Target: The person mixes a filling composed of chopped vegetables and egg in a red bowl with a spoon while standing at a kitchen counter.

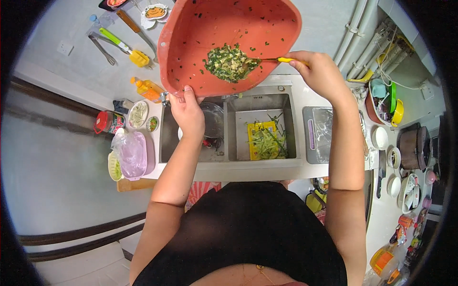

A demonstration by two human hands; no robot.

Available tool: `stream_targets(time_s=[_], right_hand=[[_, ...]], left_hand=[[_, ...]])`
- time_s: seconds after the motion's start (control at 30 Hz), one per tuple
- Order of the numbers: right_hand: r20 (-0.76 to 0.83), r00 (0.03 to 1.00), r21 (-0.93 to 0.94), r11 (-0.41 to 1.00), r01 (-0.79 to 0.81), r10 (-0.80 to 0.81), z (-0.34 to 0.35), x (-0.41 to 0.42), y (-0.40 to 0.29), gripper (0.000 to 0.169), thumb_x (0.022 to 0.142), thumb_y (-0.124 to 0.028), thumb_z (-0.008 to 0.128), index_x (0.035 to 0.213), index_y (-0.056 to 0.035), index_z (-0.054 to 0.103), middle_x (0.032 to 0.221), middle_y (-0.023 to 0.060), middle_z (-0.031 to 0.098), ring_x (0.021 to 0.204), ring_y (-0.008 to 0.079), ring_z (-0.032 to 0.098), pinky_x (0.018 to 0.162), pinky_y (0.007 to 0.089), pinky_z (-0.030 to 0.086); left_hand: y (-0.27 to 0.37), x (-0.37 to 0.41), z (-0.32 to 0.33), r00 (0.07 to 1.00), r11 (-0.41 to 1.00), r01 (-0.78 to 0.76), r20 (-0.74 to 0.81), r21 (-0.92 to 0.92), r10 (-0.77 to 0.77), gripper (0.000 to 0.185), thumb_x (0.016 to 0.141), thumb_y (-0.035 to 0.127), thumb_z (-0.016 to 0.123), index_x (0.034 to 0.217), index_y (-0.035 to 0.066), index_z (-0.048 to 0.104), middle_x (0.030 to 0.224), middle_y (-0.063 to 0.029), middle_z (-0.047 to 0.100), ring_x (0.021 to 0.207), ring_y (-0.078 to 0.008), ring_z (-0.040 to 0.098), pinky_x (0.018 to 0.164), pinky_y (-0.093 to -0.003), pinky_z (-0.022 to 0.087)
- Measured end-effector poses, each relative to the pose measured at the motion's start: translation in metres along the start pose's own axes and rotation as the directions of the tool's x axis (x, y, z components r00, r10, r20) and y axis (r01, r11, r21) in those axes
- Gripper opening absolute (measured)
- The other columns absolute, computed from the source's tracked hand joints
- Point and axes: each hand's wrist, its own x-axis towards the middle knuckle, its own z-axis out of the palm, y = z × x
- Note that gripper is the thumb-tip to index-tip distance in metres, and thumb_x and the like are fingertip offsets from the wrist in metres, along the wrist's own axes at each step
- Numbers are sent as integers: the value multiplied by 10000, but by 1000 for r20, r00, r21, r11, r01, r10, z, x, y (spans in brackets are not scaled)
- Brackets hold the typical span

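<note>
A large red plastic basin (pixel 222 28) is tilted up above the double sink, its inside facing me. My left hand (pixel 188 114) grips the near rim of the basin, thumb on top. In the basin lies a heap of chopped green and pale filling (pixel 229 62), with green bits scattered over the walls. My right hand (pixel 318 73) holds the yellow handle of a metal utensil (pixel 286 60); its head is sunk in the heap, so its shape is partly hidden. Below, the right sink bowl (pixel 239 107) holds a yellow packet (pixel 254 143) with green vegetable trimmings (pixel 268 141) on it.
The left sink bowl (pixel 168 143) contains a clear bowl (pixel 213 119). A lilac tub (pixel 143 157) and a red-lidded jar (pixel 103 122) stand left. Right are a grey cutting board (pixel 309 153), white bowls (pixel 380 138) and a dark pot (pixel 409 146). Utensils hang on the back wall.
</note>
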Motion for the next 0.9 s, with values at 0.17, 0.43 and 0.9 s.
stream_targets(time_s=[0.17, 0.43, 0.9], right_hand=[[-33, 978, 204, 960, -194, 204, 35, -23, 5, 270, 892, -276, 555, 1014, -64, 670, 823, 179, 662, 762, 291, 652, 713, 354, 495], [11, 918, 451, 817, -359, 397, 100, -68, -15, 216, 883, -183, 571, 1040, -76, 673, 792, 136, 678, 676, 156, 623, 673, 282, 485], [-66, 886, 510, 779, -365, 459, 126, -78, -52, 244, 895, -178, 564, 1108, -88, 643, 799, 132, 671, 666, 105, 585, 638, 258, 463]], left_hand=[[-13, -1, 0, 994, 995, 80, -69, -55, -84, 309, 946, 69, 406, 1251, 53, 357, 1166, -85, 517, 895, -142, 594, 643, -236, 534], [-14, -2, 2, 989, 982, 91, -98, -165, -108, 265, 957, 54, 398, 1213, -4, 361, 1185, -137, 502, 983, -194, 588, 792, -314, 555], [-26, -11, 1, 989, 993, 77, -119, -93, -88, 233, 945, 87, 451, 1149, -22, 426, 1086, -100, 548, 855, -123, 582, 707, -247, 527]])
